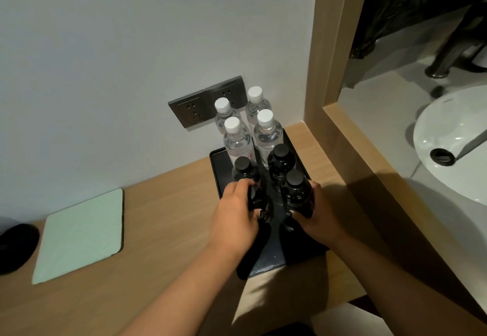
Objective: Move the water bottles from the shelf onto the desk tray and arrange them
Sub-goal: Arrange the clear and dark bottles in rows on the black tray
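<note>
The desk [163,219] runs wide under me, wall at twelve o'clock, and the black tray [268,259] sits on it at my one o'clock, long side running away from me. A pale green pad [81,233] lies flat on the desk at nine o'clock, well apart from the tray.

On the tray, four clear bottles [238,140] with white caps stand upright in two pairs at the far end. Just nearer are two dark bottles [281,163] with black caps, one left, one right, also upright.

My right hand [320,214] is curled round another dark bottle, the right bottle [296,192], held upright low over the tray's right side; whether its base touches I cannot tell. My left hand [237,213] grips a fourth dark one, the left bottle [257,201], its top hidden by my fingers.

I judge this the arranging step: the last pair going down as a third row. Next I need to set both bases flat, in line with the pairs ahead, close beside them without knocking them, then let go. The near tray end is bare, so there is room.
</note>
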The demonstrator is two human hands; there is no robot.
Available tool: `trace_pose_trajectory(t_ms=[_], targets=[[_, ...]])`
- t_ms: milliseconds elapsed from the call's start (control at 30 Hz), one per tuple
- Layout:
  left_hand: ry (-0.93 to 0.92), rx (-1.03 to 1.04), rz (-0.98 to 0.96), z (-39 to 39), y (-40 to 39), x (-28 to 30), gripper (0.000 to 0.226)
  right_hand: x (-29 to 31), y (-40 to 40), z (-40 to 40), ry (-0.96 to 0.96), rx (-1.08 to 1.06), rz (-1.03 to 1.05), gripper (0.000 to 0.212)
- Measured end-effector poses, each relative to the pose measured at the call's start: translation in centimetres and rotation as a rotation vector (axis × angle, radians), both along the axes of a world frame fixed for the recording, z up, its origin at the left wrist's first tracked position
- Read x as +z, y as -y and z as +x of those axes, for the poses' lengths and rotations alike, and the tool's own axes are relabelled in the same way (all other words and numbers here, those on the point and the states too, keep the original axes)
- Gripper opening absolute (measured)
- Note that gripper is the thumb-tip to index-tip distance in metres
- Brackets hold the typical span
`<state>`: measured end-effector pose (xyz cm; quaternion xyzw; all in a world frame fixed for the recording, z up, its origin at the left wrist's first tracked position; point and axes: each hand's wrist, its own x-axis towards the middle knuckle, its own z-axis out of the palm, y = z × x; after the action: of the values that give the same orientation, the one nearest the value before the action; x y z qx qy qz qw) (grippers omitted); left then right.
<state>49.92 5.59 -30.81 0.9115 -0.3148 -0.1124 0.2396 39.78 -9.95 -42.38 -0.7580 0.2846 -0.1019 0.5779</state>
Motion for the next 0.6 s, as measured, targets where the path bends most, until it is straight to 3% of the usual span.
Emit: trace_pose_trajectory(t_ms=[267,467,600], targets=[[-0.011,0.029,-0.006,-0.4,0.6,-0.5,0.060,-1.0,0.1,-0.4,0.008,0.032,-0.054,0.076],[-0.018,0.042,-0.018,-0.9,0.4,-0.8,0.066,-1.7,0.0,-0.2,-0.017,0.048,0.016,0.076],[-0.038,0.045,-0.022,-0.7,0.6,-0.8,0.066,-1.0,-0.4,-0.2,-0.052,0.033,-0.075,0.076]])
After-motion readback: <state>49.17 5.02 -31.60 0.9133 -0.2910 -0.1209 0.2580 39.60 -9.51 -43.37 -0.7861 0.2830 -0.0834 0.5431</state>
